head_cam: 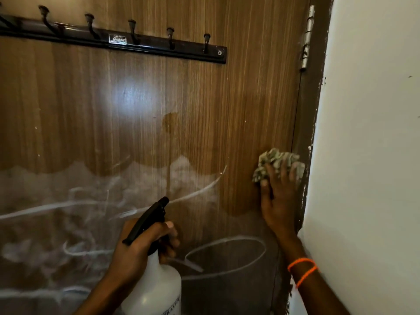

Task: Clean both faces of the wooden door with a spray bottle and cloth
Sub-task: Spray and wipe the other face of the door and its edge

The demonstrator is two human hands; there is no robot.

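The wooden door (159,105) fills the view. Its upper part looks wiped and brown, while white chalky smears and scrawled lines cover its lower part. My left hand (141,248) grips the neck of a white spray bottle (156,289) with a black trigger head whose nozzle points at the door. My right hand (278,198) presses a crumpled greenish cloth (276,162) against the door near its hinge edge. Orange bands circle my right wrist.
A black rail of coat hooks (136,42) is fixed across the top of the door. A metal hinge (306,39) sits on the dark door frame at right. A white wall (368,144) stands close on the right.
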